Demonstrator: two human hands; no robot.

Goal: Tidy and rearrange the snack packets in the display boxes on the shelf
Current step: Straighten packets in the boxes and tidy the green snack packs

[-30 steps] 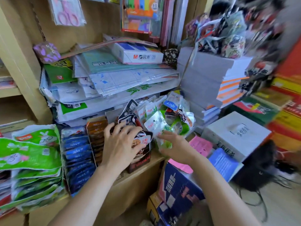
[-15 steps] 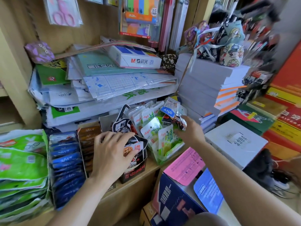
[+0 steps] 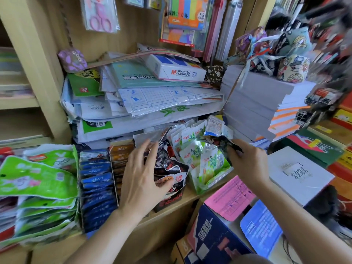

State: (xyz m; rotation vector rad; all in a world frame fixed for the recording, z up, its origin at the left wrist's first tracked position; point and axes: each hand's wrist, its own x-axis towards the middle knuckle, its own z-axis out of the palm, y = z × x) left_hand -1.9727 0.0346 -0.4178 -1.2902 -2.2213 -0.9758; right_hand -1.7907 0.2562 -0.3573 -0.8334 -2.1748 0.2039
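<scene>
Right hand (image 3: pixel 249 164) pinches dark crinkled snack packet (image 3: pixel 219 140).
I log: newly lifted; left hand (image 3: pixel 141 180) splayed over black display box (image 3: pixel 169 201).

Small stationery/snack shop; shelf (image 3: pixel 171 210) crammed with snack display boxes (image 3: pixel 169 199), paper ream (image 3: pixel 177 70), packaged scissors (image 3: pixel 100 15), notebook stacks (image 3: pixel 255 103)

Dark, perhaps crumpled snack packet (image 3: pixel 217 141) over upright green-white packets (image 3: pixel 198 155)

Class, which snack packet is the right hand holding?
The dark packet, pinched by the right hand above the clear box of green-white packets; no other packet is held.
</scene>
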